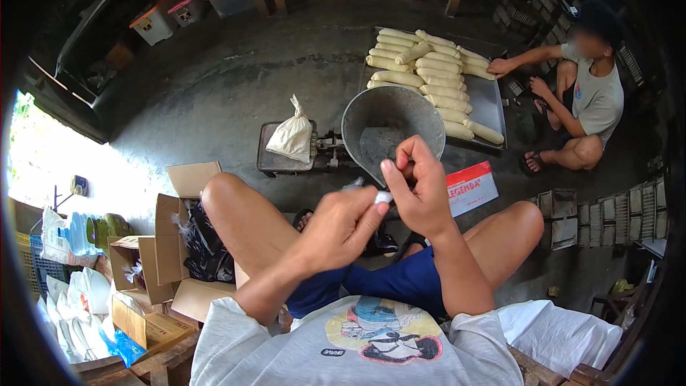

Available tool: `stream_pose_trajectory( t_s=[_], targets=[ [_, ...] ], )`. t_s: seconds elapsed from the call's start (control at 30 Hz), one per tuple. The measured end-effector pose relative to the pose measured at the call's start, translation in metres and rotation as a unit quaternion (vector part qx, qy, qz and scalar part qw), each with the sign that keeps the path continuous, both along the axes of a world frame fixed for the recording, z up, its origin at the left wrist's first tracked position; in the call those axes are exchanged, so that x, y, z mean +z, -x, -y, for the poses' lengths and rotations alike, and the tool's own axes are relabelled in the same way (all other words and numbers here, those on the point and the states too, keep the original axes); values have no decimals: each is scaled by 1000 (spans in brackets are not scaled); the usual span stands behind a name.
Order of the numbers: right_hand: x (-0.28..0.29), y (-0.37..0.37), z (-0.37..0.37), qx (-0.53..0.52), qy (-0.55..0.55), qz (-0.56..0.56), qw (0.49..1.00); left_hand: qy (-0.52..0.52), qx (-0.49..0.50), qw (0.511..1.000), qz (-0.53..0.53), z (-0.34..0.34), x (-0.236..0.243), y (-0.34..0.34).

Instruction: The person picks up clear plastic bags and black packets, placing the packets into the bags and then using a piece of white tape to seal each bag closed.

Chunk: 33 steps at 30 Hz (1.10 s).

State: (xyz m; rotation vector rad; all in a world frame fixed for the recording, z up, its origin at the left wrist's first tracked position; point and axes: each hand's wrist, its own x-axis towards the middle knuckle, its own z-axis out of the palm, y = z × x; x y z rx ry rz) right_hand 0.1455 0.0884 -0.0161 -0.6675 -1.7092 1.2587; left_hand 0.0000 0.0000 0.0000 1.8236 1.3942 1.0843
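**Both hands pinch a small white piece**

Left hand (341, 225) and right hand (418, 189) meet above the knees, fingers closed on a small white piece (383, 197). Just beyond them, the grey metal scoop (393, 132); farther left, a tied white bag (291, 136).

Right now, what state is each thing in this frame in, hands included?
left hand: pinching a small white item, fingers closed on it
right hand: pinching the same small white item
metal scoop pan: on the scale, nearly empty
white bag: knotted shut, sitting on the scale platform
cardboard box: flaps open
pale filled rolls: stacked on the metal tray
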Motion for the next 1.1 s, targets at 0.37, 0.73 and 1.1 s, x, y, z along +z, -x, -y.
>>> stream_pose_trajectory(
  t_s=[0.37, 0.73, 1.1],
  targets=[
    [-40, 29, -47, -36, -70, 54, 995, 54, 61, 986, 144, 10, -36, -11],
    [7, 29, 24, 101, 189, -81, 973, 32, 186, 951, 246, 54, -59, 38],
    [13, -84, -4, 29, 162, -9, 986, 273, 492, 712, -420, 220, -113, 225]
  ],
)
